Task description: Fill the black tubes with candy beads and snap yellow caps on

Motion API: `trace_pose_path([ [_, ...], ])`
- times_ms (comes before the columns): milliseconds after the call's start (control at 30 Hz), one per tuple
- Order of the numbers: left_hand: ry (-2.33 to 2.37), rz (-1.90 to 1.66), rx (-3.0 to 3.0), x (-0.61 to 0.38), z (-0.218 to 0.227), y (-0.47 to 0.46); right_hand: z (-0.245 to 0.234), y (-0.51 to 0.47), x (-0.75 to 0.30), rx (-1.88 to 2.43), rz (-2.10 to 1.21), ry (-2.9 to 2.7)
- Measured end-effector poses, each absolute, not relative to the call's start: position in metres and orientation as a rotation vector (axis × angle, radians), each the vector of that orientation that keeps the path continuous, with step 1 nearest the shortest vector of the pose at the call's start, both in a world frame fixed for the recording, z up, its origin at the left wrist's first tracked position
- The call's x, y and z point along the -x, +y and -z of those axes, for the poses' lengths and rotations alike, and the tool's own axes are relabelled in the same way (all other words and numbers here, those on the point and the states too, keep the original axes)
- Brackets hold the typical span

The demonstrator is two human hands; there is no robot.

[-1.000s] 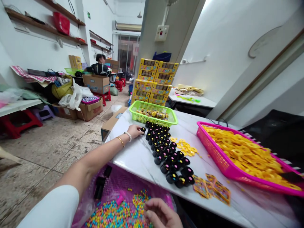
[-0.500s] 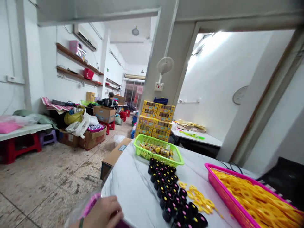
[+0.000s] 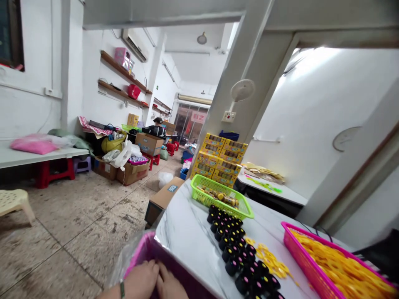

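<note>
My left hand (image 3: 142,277), with a dark green band at the wrist, reaches down into a pink-purple bin (image 3: 139,251) beside the table. Close against it, my right hand (image 3: 171,285) points down into the same bin. The fingers of both hands are mostly hidden, and I cannot see what they touch inside. On the white marbled table (image 3: 183,236) stand rows of black cylindrical pieces (image 3: 232,265) with pink or yellow dots on top. Flat yellow ring-shaped pieces (image 3: 272,261) lie loose to their right.
A green basket (image 3: 222,203) of small yellow-brown cylinders stands at the table's far end, before stacked yellow boxes (image 3: 218,160). A pink basket (image 3: 307,261) of yellow pieces is on the right. A cardboard box (image 3: 163,199) stands left of the table. A person (image 3: 155,129) sits farther back.
My view has swung left, so more of the bin and floor shows. My left hand has moved from the table's edge down into the bin. My right hand has come into view beside it.
</note>
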State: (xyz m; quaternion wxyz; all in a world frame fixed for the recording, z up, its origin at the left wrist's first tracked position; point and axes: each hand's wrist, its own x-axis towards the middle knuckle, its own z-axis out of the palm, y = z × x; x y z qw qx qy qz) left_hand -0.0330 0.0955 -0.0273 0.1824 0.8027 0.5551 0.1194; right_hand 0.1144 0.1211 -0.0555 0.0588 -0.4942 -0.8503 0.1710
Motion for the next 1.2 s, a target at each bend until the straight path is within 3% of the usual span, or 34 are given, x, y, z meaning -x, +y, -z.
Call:
trace_pose_path([
  [133,1.555,-0.253,-2.257,0.031,0.015,0.076,0.055,0.107,-0.111,1.359,-0.422,-2.665],
  [200,1.540,-0.459,-2.115,0.034,0.003,0.074,0.037,0.101,-0.110,1.226,-0.653,-2.521],
  [300,1.485,-0.483,-1.991,0.039,-0.006,0.088,0.019,0.114,-0.107,1.217,-0.894,-2.331],
  [533,1.299,-0.718,-1.752,0.051,-0.003,0.089,0.024,0.107,-0.139,1.182,-1.287,-1.904],
  [667,1.109,-0.620,-1.764,0.050,-0.010,0.063,0.012,0.068,-0.175,1.092,-1.454,-1.759],
  [733,1.096,-0.479,-1.948,0.045,-0.013,0.055,0.009,0.056,-0.189,1.103,-1.420,-1.776],
  [900,1.372,0.003,-2.615,0.039,-0.013,0.053,0.016,0.043,-0.200,1.239,-0.751,-2.424],
  [967,1.394,0.191,-2.682,0.040,-0.012,0.055,0.019,0.039,-0.196,1.159,-0.713,-2.614],
  [1067,1.357,0.254,-2.688,0.043,-0.012,0.054,0.019,0.036,-0.194,1.128,-0.976,-2.543],
  [1200,1.209,-0.072,-2.637,0.043,-0.021,0.046,0.009,0.038,-0.213,1.097,-1.775,-1.846],
])
